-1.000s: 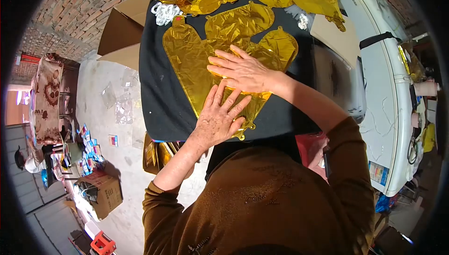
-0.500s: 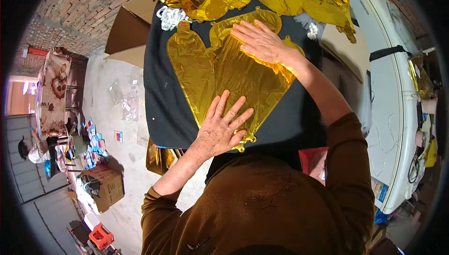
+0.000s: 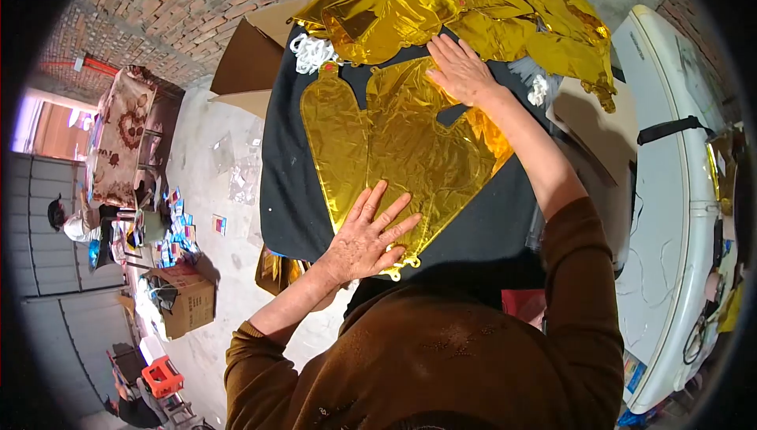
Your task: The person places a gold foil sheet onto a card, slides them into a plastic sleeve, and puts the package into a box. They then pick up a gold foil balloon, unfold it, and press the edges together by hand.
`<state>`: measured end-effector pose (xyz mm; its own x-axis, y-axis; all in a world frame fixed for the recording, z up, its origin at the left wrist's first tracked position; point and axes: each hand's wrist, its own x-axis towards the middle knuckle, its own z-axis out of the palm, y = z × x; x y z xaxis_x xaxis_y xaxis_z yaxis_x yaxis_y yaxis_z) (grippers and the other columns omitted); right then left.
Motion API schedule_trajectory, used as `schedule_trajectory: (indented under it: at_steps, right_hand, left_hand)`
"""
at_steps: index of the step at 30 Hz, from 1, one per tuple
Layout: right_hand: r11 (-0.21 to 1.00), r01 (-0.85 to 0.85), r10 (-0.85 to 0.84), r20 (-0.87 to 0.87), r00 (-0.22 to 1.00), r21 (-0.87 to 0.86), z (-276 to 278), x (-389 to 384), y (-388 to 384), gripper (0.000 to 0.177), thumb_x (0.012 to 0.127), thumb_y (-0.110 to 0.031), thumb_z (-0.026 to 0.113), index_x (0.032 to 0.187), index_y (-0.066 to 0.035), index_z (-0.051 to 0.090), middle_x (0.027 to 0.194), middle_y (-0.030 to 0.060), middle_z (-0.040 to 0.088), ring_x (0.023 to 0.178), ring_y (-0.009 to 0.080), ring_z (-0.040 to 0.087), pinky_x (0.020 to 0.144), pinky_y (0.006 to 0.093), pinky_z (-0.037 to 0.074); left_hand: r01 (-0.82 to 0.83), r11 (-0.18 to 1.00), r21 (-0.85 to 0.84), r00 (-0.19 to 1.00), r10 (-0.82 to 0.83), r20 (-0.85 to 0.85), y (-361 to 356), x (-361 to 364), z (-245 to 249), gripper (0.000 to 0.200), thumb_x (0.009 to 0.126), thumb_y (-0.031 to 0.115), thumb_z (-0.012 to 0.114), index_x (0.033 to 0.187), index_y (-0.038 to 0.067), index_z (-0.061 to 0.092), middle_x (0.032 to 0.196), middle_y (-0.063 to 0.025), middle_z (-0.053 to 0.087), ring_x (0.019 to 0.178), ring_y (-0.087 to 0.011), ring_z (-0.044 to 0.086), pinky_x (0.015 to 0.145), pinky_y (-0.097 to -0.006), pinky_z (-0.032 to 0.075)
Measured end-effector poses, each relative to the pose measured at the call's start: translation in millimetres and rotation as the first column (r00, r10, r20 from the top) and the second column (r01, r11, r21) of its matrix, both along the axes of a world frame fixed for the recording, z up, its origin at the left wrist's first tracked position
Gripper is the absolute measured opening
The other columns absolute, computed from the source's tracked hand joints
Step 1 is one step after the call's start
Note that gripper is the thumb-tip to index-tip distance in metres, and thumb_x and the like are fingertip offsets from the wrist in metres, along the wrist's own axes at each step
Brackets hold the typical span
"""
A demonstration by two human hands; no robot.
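A flat gold foil piece (image 3: pixel 414 162) lies on the black cloth (image 3: pixel 288 186), its narrow end toward me. My left hand (image 3: pixel 367 237) rests on that narrow end with the fingers spread. Near the foil's far right part is my right hand (image 3: pixel 465 75), palm down and fingers extended; the foil under and beside it is creased and folded, and its palm is hidden. Beyond my hands lies a heap of shiny gold foil (image 3: pixel 489 4). A bundle of white cord (image 3: pixel 313 53) sits at the far left of the cloth, and a smaller white bundle (image 3: pixel 538 89) at the right.
A brown cardboard box (image 3: pixel 248 59) stands behind the cloth's left edge. At the right is a long white appliance (image 3: pixel 670 209). Farther left are a carton (image 3: pixel 183 300), a red crate (image 3: pixel 162 376) and another person (image 3: pixel 81 225) beside scattered packets.
My right hand has moved away from me to the foil's far edge, and the foil's right part is now more crumpled and folded. The left hand stays spread on the narrow end. The view has shifted.
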<state>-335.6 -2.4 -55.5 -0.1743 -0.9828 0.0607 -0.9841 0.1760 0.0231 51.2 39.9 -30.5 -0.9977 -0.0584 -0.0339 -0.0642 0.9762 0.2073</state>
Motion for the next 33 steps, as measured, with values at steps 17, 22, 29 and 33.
schedule_trajectory:
  at_steps: [17,22,29,33]
  right_hand:
    - [0.98,-0.171,0.181,0.095,0.979,-0.099,14.5,55.6,-12.0,0.06,0.106,-0.039,0.051,0.157,-0.01,0.041,0.165,0.0142,0.035,0.156,0.0291,0.026,0.129,0.0505,0.015]
    - [0.965,-0.057,0.078,0.073,0.994,-0.255,29.6,26.1,-56.1,0.053,0.099,-0.03,0.065,0.143,-0.003,0.055,0.153,0.0159,0.051,0.148,0.0319,0.04,0.123,0.0509,0.028]
    - [0.968,-0.089,0.069,-0.095,0.993,-0.235,10.5,-2.4,-93.5,0.033,0.099,-0.028,0.062,0.121,-0.004,0.064,0.126,0.0149,0.066,0.124,0.0316,0.06,0.105,0.0459,0.047]
    - [0.979,-0.116,0.084,-0.191,0.978,-0.166,14.1,-3.0,-100.6,0.02,0.098,-0.021,0.06,0.105,-0.004,0.067,0.095,0.0135,0.073,0.097,0.0339,0.073,0.085,0.0466,0.057]
  left_hand:
    - [0.017,0.997,0.072,0.988,-0.006,-0.153,-4.4,3.6,-3.2,0.071,0.1,0.052,0.055,0.16,0.018,0.039,0.168,-0.012,0.031,0.155,-0.0477,0.019,0.127,-0.0581,0.017]
    - [0.024,0.993,0.113,0.985,-0.004,-0.175,-6.6,4.5,-0.3,0.068,0.103,0.054,0.051,0.16,0.019,0.039,0.168,-0.0123,0.03,0.154,-0.0481,0.019,0.126,-0.0596,0.017]
    - [-0.004,0.982,0.189,0.985,0.037,-0.171,-7.3,5.7,1.4,0.071,0.101,0.056,0.053,0.161,0.02,0.038,0.17,-0.0122,0.026,0.157,-0.044,0.015,0.128,-0.0565,0.014]
    - [0.005,0.946,0.324,0.979,0.06,-0.192,-13.1,8.8,2.4,0.082,0.097,0.06,0.059,0.161,0.014,0.036,0.171,-0.0141,0.022,0.158,-0.0434,0.012,0.128,-0.0577,0.013]
